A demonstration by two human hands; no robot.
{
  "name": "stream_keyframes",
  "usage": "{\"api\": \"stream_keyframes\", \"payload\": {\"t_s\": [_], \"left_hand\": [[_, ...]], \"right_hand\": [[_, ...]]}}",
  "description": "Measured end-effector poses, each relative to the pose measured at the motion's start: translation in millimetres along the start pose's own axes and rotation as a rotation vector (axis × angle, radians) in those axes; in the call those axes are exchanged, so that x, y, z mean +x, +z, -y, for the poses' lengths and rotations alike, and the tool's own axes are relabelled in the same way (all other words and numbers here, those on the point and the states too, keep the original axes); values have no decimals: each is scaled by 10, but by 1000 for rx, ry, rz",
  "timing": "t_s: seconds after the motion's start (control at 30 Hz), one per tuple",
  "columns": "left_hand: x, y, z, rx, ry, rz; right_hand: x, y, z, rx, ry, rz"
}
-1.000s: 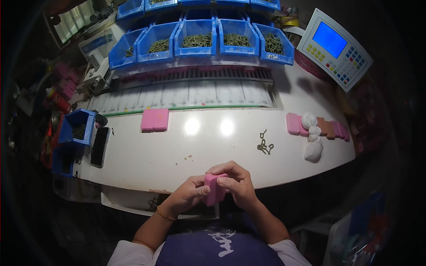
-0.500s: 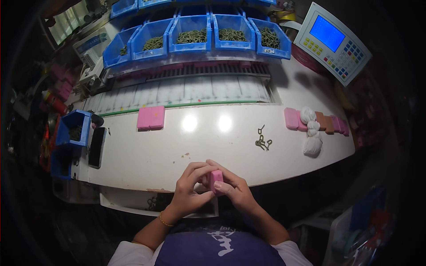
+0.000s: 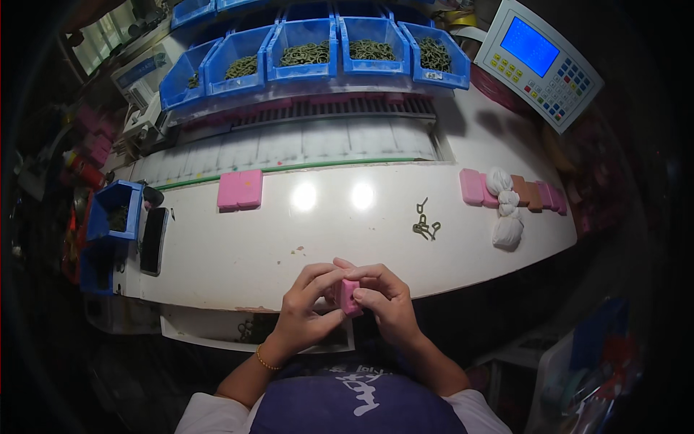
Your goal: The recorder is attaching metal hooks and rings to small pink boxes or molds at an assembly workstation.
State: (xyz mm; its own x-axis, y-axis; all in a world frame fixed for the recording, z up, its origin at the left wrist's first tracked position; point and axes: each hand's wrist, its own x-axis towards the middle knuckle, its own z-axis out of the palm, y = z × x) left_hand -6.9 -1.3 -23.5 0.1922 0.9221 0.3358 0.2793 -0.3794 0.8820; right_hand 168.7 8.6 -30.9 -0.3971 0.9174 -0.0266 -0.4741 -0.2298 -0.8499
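Just past the bench's near edge, a small pink block (image 3: 350, 296) stands between my two hands, with a dark spot or hole showing on its face. My left hand (image 3: 307, 307) grips it from the left, fingers over the far side and thumb low against it. My right hand (image 3: 391, 302) is closed on its right side, index finger bent over the top and thumb tip pressed to the face. Anything smaller between the fingers is hidden. Beyond, to the right, several loose olive-green link-shaped pieces (image 3: 425, 226) lie in a small pile.
Two similar pink blocks (image 3: 240, 190) sit side by side at left. White knotted bundles (image 3: 507, 230) lie across a row of pink and brown blocks (image 3: 531, 194) at right. Blue bins (image 3: 302, 69) of green pieces line the back. A phone (image 3: 154, 241), keypad display (image 3: 538, 65) and open drawer (image 3: 195, 328) surround.
My right thumb has drawn back to its tip on the block, and the right index finger now bends over the top. The whole view has shifted slightly.
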Motion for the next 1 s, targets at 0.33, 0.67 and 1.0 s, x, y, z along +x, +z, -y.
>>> {"api": "stream_keyframes", "payload": {"t_s": [0.33,0.67,1.0], "left_hand": [[-36,4,19,32,30,15],[3,-7,3,55,30,25],[43,-129,-10,-53,-128,139]], "right_hand": [[17,27,-83,22,-122,-4],[39,-6,-54,174,71,-89],[11,-85,59,-6,72,69]]}}
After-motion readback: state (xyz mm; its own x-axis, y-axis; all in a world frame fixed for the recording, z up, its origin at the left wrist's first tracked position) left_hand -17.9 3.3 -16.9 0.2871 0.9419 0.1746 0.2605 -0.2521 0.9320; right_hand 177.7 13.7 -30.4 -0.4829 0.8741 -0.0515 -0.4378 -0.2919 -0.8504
